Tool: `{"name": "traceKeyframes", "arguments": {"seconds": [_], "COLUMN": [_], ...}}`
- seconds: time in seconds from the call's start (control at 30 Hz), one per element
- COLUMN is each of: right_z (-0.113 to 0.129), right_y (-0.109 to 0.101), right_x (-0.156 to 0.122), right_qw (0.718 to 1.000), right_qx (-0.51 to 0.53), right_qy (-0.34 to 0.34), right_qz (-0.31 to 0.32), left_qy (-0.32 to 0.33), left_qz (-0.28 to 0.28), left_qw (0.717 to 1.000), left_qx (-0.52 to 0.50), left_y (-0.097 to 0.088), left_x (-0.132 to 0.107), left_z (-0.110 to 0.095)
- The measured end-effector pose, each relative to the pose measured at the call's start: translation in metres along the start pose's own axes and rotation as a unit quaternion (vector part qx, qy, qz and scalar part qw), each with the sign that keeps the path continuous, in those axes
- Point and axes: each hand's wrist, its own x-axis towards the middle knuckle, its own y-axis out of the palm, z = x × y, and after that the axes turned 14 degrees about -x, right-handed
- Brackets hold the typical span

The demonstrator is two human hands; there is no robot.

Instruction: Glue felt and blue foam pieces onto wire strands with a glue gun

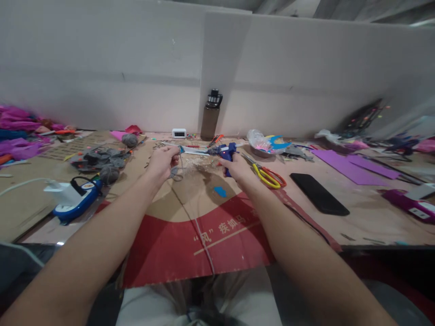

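Observation:
My right hand point(236, 166) is wrapped round the handle of a blue hot glue gun point(228, 150), whose nozzle points left. Opposite it, my left hand point(163, 163) is closed in a pinch on grey yarn point(182, 164), which hangs in a loop below the fingertips. A small bluish bit shows at those fingertips, too small to name. Between and below the hands lies brown and red cardboard point(163, 244) with strings of dried glue on it. A blue scrap point(220, 192) rests on the cardboard under the glue gun.
Yellow-and-red-handled scissors point(268, 176) and a black phone point(318, 194) lie right of my right hand. A bottle point(210, 115) and small white clock point(179, 133) stand at the back. On the left are a blue power strip point(76, 203) and grey yarn balls point(109, 174); purple sheets point(350, 167) lie far right.

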Motion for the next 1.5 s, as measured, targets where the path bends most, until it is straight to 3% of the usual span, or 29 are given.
{"name": "traceKeyframes", "arguments": {"seconds": [0.1,0.2,0.3,0.37,0.47,0.6,0.7,0.8,0.9,1.0,1.2,1.5], "right_z": [-0.015,-0.019,-0.006,0.012,0.048,0.090,0.101,0.095,0.086,0.083,0.083,0.078], "right_y": [-0.005,-0.016,-0.022,-0.018,0.001,0.029,0.041,0.047,0.048,0.045,0.038,0.037], "right_x": [0.010,0.010,0.001,-0.005,-0.012,-0.014,-0.014,-0.013,-0.013,-0.014,-0.018,-0.016], "right_qw": [0.995,0.989,0.969,0.966,0.996,0.964,0.948,0.962,0.980,0.979,0.984,0.987], "right_qx": [-0.056,-0.109,-0.190,-0.188,0.021,0.259,0.302,0.267,0.191,0.151,0.109,0.057], "right_qy": [0.075,0.087,0.065,0.013,-0.037,0.021,0.057,0.034,-0.059,-0.119,-0.128,-0.138], "right_qz": [0.018,-0.036,-0.141,-0.176,-0.083,0.059,0.081,0.048,-0.012,-0.064,-0.066,-0.060], "left_qy": [0.029,0.081,0.132,0.181,0.274,0.356,0.375,0.356,0.317,0.275,0.212,0.159], "left_qz": [0.021,0.041,0.045,0.045,0.060,0.076,0.070,0.057,0.050,0.057,0.059,0.053], "left_qw": [0.999,0.995,0.985,0.969,0.919,0.865,0.855,0.866,0.897,0.932,0.965,0.983], "left_qx": [0.020,0.053,0.104,0.165,0.278,0.346,0.351,0.347,0.303,0.230,0.141,0.071], "left_y": [0.003,0.006,0.008,0.009,0.010,0.010,0.010,0.010,0.011,0.012,0.015,0.019], "left_x": [-0.005,-0.009,-0.011,-0.014,-0.018,-0.022,-0.023,-0.022,-0.019,-0.016,-0.017,-0.021], "left_z": [0.000,0.000,-0.002,-0.004,-0.007,-0.010,-0.011,-0.011,-0.007,-0.003,0.002,0.001]}}
